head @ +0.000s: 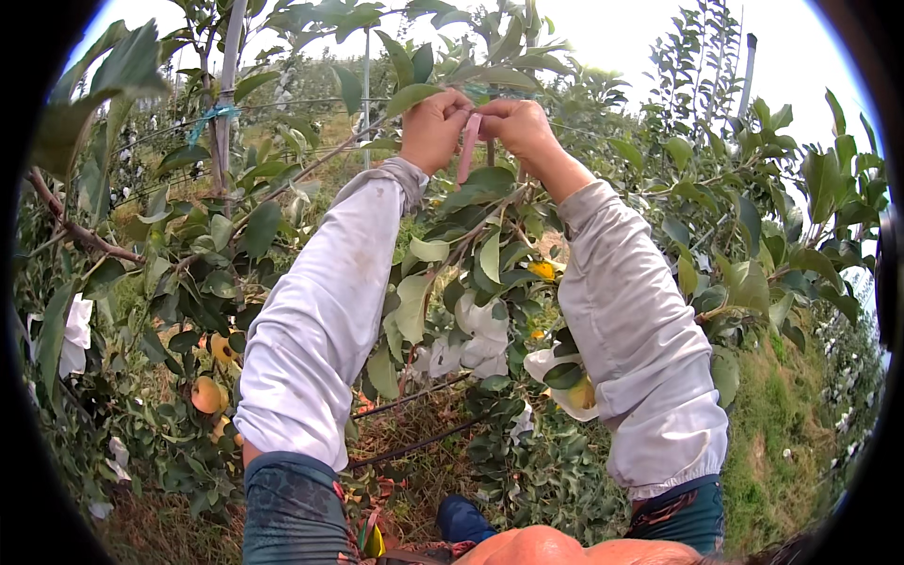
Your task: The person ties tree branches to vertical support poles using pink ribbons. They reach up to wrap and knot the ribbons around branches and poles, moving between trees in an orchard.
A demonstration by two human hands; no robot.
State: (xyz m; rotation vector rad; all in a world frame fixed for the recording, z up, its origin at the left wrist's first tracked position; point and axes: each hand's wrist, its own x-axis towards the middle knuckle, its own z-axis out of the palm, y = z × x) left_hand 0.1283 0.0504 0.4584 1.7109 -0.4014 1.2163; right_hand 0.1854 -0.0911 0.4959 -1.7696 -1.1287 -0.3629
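Observation:
Both of my arms reach up to a fruit tree. My left hand [436, 131] and my right hand [519, 131] meet at the upper middle, fingertips pinched close together. A pink strip [468, 150] passes between them, one end hanging down beside my left hand. Which fingers grip it and what it goes around is partly hidden by the fingers. A thin leafy branch [346, 145] slopes up towards my left hand. Behind my hands stands a thin upright stem, with a teal tie [519, 92] at the wire near it.
A pole [227, 92] with a blue tie [213, 116] stands at the left. White fruit bags [484, 328] and yellow-orange fruits [206, 394] hang among leaves lower down. Dark hoses [417, 445] cross near the ground. Branches spread on both sides, and a blue shoe [462, 519] shows below.

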